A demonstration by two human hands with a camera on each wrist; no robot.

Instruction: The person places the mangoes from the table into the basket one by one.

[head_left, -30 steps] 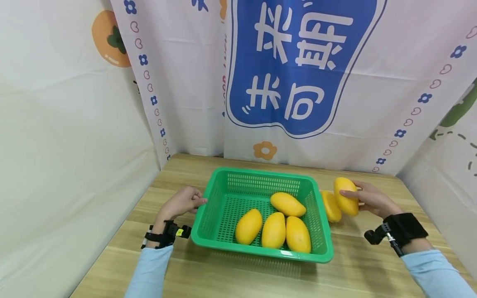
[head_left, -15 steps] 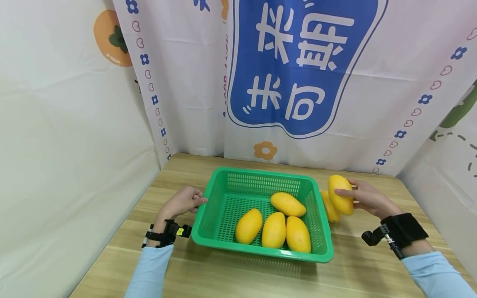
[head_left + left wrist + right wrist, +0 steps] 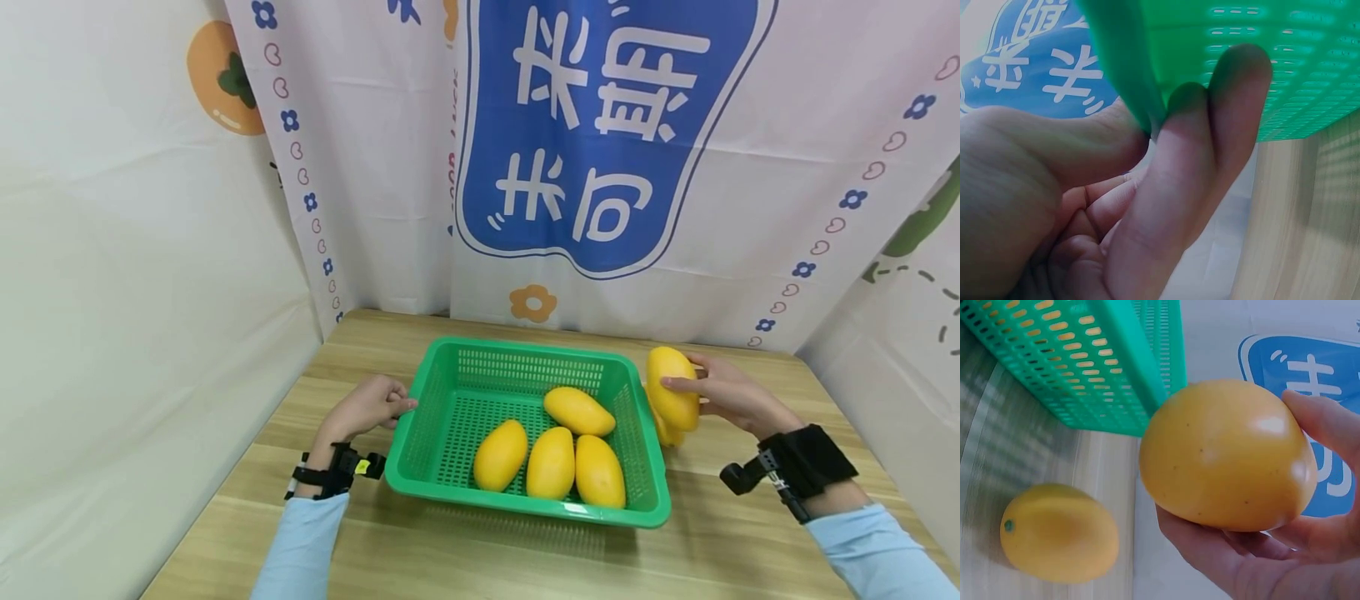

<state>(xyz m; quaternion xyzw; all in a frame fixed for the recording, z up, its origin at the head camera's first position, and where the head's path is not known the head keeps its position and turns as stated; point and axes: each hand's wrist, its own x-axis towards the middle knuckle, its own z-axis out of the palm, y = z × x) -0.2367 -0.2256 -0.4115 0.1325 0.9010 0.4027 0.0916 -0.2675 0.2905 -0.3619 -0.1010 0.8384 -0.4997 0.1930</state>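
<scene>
A green plastic basket [image 3: 517, 510] stands on the table with several yellow mangoes [image 3: 551, 463] lying in its right part. My left hand [image 3: 375, 406] pinches the basket's left rim, thumb on one face and fingers on the other, as the left wrist view shows. Just beyond the right rim, my right hand [image 3: 731, 392] holds another mango [image 3: 1229, 456] between thumb and fingers, raised above the table. Below it a further mango [image 3: 1060, 532] lies on the table beside the basket; in the head view the held one mostly covers it.
The wooden table [image 3: 375, 550] runs up to a white printed cloth [image 3: 390, 250] behind the basket. White cloth sides [image 3: 187, 292] close in the left and right of the table.
My right hand has moved left with the mango, from right of the lying mango to close by the basket's right rim. My left hand and the basket have stayed put.
</scene>
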